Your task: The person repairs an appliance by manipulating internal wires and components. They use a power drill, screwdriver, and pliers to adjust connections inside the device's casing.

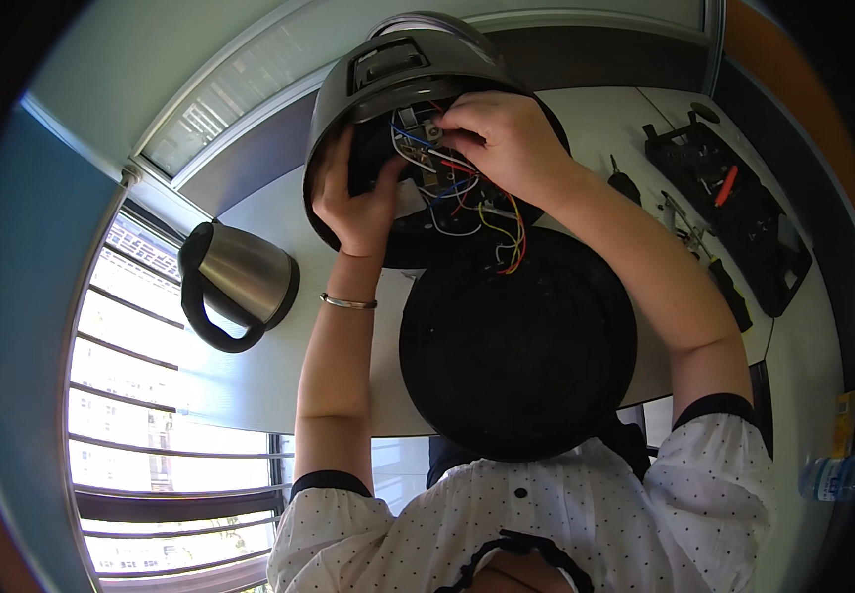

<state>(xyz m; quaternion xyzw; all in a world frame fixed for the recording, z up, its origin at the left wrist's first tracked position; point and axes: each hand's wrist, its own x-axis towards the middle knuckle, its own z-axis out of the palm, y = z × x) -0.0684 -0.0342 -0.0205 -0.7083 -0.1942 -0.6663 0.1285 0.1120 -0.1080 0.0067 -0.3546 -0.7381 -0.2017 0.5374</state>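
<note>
Grey plastic, head view: one appliance [487, 69], tipped on the table [596, 114], I judge so its opened underside faces the hands. Wires [520, 237]: loose, reaching one black disc [516, 346] set just beside, presumably to spare them strain. Left hand [353, 203]: thumb and fingers spread apart, against the opening's left side, steadying it, I'd say. Right hand [502, 133]: thumb and fingertips close together among the wires; whether clamped on one, I cannot tell.

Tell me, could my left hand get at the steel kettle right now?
Likely yes. The left hand would first have to leave what looks like an opened rice cooker, but beyond that only tabletop shows on the way to the steel kettle, whose black handle faces away.
</note>
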